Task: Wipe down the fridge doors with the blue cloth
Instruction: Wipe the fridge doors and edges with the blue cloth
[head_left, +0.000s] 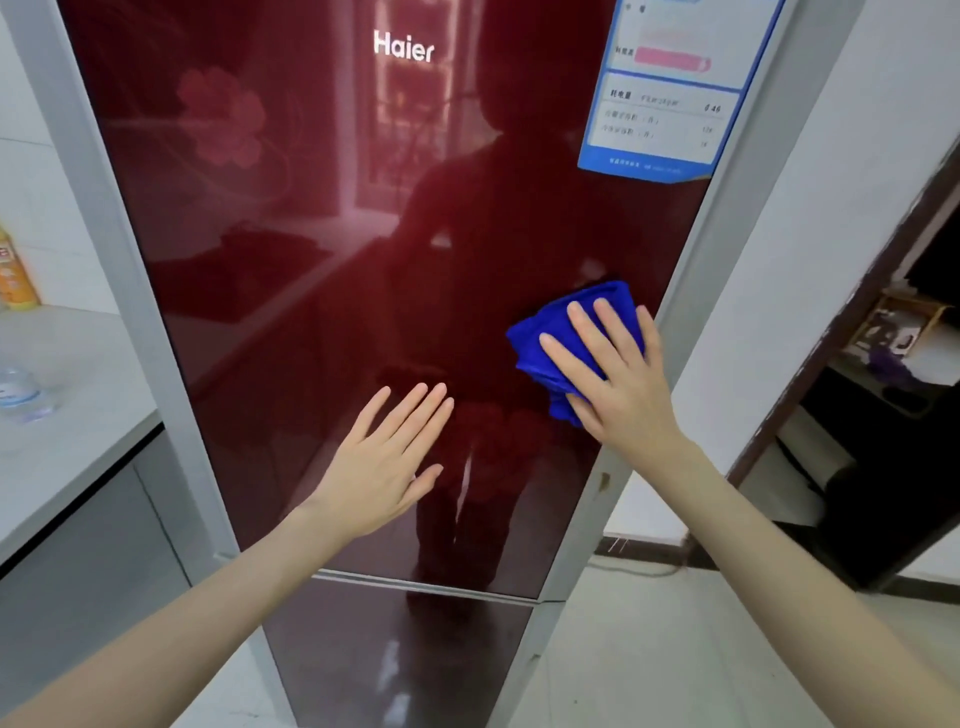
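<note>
Glossy red glass is fronting the upper fridge door (311, 260). Near its right edge, the right hand (618, 384) is pressing the bunched blue cloth (550, 338) against it with straight fingers. The left hand (384, 462) is lying flat and open-fingered just left of the cloth.

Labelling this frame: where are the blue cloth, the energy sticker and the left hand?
blue cloth (522, 353), head view, bare left edge.
energy sticker (660, 120), head view, lower white panel.
left hand (385, 467), head view, its back.

Orange bottle (15, 270), clear bottle (21, 395) on counter (88, 348)
</note>
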